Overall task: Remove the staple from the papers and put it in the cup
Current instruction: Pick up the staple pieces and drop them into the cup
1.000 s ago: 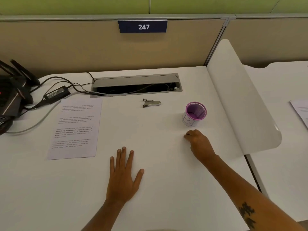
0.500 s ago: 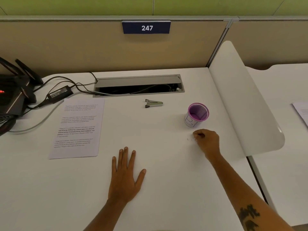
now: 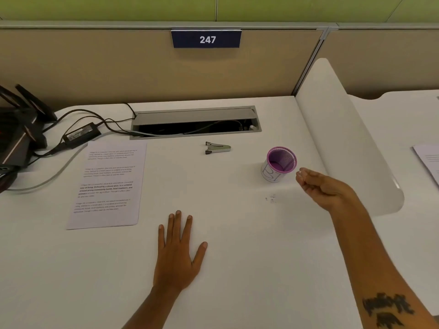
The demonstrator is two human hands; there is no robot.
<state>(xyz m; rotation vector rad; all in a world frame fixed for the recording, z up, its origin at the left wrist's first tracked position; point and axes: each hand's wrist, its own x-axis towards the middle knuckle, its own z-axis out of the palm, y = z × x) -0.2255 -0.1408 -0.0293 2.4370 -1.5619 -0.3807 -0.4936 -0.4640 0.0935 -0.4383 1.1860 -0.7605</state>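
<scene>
We have our right hand [image 3: 323, 188] raised just right of the purple cup [image 3: 281, 162], fingertips pinched on what looks like the tiny staple [image 3: 300, 172], left hand [image 3: 177, 252] spread flat on the table [image 3: 237, 269], papers [image 3: 108, 184] lying far left, only the drop remaining.

white desk [image 3: 237, 269] | tan partition [image 3: 95, 67] | sign [image 3: 206, 39] 247 | green wall [image 3: 118, 7]

Purple-rimmed cup [image 3: 280, 163] stands upright; printed papers [image 3: 108, 184] lie flat.
</scene>
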